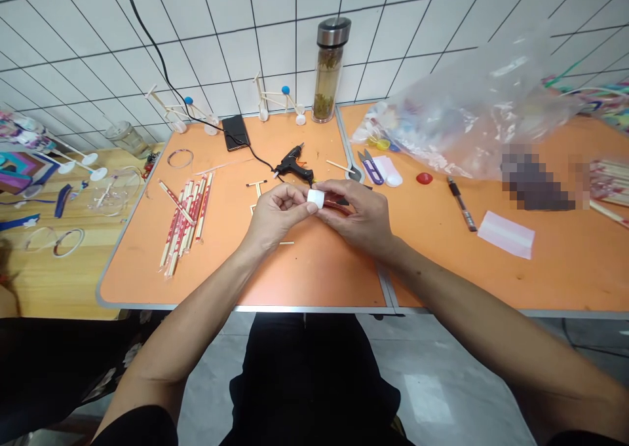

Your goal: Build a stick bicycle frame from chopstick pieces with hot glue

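A small white piece (315,199) is pinched between the fingertips of my left hand (280,211) and my right hand (358,211), above the orange table. Something dark reddish shows between the thumb and fingers of my right hand; its shape is mostly hidden. Just behind my hands lies a black glue gun (293,166) with a cable. Part of a small stick frame (256,185) shows beyond my left hand. A short thin stick (287,242) lies on the table near my left wrist.
Wrapped chopsticks (189,220) lie at the left. Two stick models (280,99), a phone (236,133) and a glass bottle (328,79) stand or lie near the wall. Purple scissors (372,169), a pen (462,204) and a large plastic bag (457,118) are at the right.
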`<state>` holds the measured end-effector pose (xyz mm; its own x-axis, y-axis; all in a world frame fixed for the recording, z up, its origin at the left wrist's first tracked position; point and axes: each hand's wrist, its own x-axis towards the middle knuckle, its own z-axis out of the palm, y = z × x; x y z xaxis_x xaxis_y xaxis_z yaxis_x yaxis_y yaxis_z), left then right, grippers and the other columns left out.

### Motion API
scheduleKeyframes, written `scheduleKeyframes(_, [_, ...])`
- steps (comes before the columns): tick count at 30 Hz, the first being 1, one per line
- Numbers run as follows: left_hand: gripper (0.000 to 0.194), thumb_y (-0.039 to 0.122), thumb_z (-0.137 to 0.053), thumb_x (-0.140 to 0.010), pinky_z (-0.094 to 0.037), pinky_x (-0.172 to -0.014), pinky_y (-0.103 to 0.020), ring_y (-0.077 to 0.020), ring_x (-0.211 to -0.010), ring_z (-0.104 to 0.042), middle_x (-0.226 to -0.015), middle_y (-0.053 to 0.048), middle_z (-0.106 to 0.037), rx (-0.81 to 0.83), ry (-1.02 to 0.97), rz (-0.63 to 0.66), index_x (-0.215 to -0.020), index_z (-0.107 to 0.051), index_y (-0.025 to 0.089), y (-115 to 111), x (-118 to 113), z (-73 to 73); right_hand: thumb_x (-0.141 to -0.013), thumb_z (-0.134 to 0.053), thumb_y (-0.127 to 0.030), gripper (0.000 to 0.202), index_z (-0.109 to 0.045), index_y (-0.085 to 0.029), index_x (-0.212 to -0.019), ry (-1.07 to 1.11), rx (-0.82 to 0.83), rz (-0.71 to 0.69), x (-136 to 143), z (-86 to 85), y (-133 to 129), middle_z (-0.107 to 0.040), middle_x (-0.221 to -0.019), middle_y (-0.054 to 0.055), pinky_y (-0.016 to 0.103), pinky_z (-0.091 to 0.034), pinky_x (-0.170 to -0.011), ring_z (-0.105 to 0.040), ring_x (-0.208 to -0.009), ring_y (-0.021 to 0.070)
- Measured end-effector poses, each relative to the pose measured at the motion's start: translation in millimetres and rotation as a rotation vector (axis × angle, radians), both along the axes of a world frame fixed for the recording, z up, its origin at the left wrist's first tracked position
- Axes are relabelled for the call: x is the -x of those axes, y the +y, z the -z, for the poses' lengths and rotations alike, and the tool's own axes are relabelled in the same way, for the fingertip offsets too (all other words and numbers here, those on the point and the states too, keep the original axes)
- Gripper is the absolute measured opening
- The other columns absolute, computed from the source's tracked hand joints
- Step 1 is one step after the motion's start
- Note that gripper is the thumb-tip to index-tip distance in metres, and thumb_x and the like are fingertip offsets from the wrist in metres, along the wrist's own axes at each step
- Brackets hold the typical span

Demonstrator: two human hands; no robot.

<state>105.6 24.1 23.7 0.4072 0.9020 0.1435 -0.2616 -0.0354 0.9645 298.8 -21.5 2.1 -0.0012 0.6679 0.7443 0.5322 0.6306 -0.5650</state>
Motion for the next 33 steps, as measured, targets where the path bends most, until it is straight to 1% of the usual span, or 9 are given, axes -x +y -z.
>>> scheduleKeyframes(3, [0.046,0.046,-0.110,-0.067,-0.059,-0.089,-0.030,-0.0156,-0.091,-0.075,-0.101,-0.003,-0.084,-0.008,0.005,-0.004,-0.076,-0.072,0.021,-1.0,-0.4,-1.4,-0.102,-0.084,-0.033,0.030,-0.081,-0.032,-0.131,-0.041,-0.048,0.039,-3.2,3.6,1.4,-0.088,-0.109,0.005,0.041,-0.069,-0.082,-0.082,-0.092,0.0236])
scheduleKeyframes(6, [0.046,0.046,-0.110,-0.067,-0.059,-0.088,-0.030,-0.0155,-0.090,-0.075,-0.101,-0.004,-0.084,-0.012,0.006,-0.013,-0.077,-0.073,0.020,-1.7,-1.3,-0.9,-0.101,-0.086,-0.032,0.032,-0.081,-0.032,-0.132,-0.076,-0.112,0.041,-6.7,4.7,3.4,-0.088,-0.108,0.005,0.040,-0.068,-0.081,-0.082,-0.091,0.0238])
scheduleKeyframes(13, [0.046,0.047,-0.109,-0.068,-0.058,-0.084,-0.029,-0.0148,-0.086,-0.074,-0.097,-0.003,-0.084,-0.034,0.031,-0.047,-0.076,-0.073,0.020,-4.9,-1.2,-1.8,-0.103,-0.084,-0.032,0.025,-0.082,-0.035,-0.127,-0.116,-0.122,0.039,-7.5,1.2,4.9,-0.089,-0.107,0.002,0.042,-0.067,-0.085,-0.083,-0.090,0.0242])
scheduleKeyframes(17, [0.045,0.042,-0.111,-0.067,-0.057,-0.084,-0.028,-0.0141,-0.086,-0.073,-0.098,-0.003,-0.083,-0.046,0.014,-0.058,-0.074,-0.072,0.020,-7.4,-2.2,-4.2,-0.104,-0.084,-0.033,0.024,-0.081,-0.036,-0.128,-0.118,-0.176,0.017,-6.5,0.7,5.4,-0.089,-0.107,0.000,0.042,-0.067,-0.084,-0.083,-0.087,0.0230])
scheduleKeyframes(21, [0.047,0.041,-0.112,-0.065,-0.058,-0.086,-0.028,-0.0143,-0.089,-0.074,-0.101,-0.003,-0.083,-0.027,-0.006,-0.083,-0.074,-0.070,0.020,-10.0,-5.1,-3.6,-0.104,-0.084,-0.036,0.024,-0.081,-0.035,-0.128,-0.123,-0.149,0.022,-6.1,0.3,5.3,-0.089,-0.111,0.003,0.044,-0.067,-0.087,-0.085,-0.094,0.0251])
scheduleKeyframes(23, [0.048,0.041,-0.112,-0.065,-0.059,-0.089,-0.029,-0.0151,-0.092,-0.076,-0.103,-0.003,-0.083,-0.018,-0.019,-0.088,-0.075,-0.070,0.020,-10.6,-6.0,-2.0,-0.104,-0.084,-0.033,0.023,-0.081,-0.034,-0.127,-0.115,-0.160,0.008,-5.8,-0.3,5.6,-0.089,-0.114,0.004,0.044,-0.067,-0.088,-0.085,-0.097,0.0257])
scheduleKeyframes(26, [0.046,0.042,-0.110,-0.068,-0.060,-0.090,-0.030,-0.0154,-0.093,-0.077,-0.104,-0.004,-0.084,-0.014,-0.027,-0.079,-0.076,-0.071,0.020,-9.9,-5.8,0.4,-0.104,-0.083,-0.030,0.019,-0.081,-0.033,-0.123,-0.109,-0.178,0.000,-5.8,-1.3,6.6,-0.089,-0.112,0.004,0.044,-0.067,-0.089,-0.085,-0.098,0.0262])
scheduleKeyframes(29, [0.047,0.042,-0.111,-0.066,-0.060,-0.088,-0.029,-0.0151,-0.091,-0.076,-0.100,-0.003,-0.083,0.008,-0.015,-0.064,-0.077,-0.071,0.020,-7.6,-5.1,1.7,-0.104,-0.083,-0.033,0.015,-0.081,-0.032,-0.119,-0.108,-0.178,-0.004,-6.8,-1.9,7.4,-0.088,-0.110,0.005,0.046,-0.067,-0.089,-0.084,-0.098,0.0264])
scheduleKeyframes(33, [0.053,0.044,-0.113,-0.059,-0.059,-0.085,-0.028,-0.0140,-0.085,-0.074,-0.091,-0.001,-0.081,0.073,0.005,-0.053,-0.075,-0.069,0.019,-3.9,-5.2,2.3,-0.103,-0.085,-0.038,0.014,-0.082,-0.031,-0.115,-0.120,-0.096,-0.016,-8.3,-2.4,6.8,-0.088,-0.107,0.006,0.046,-0.067,-0.089,-0.083,-0.098,0.0273])
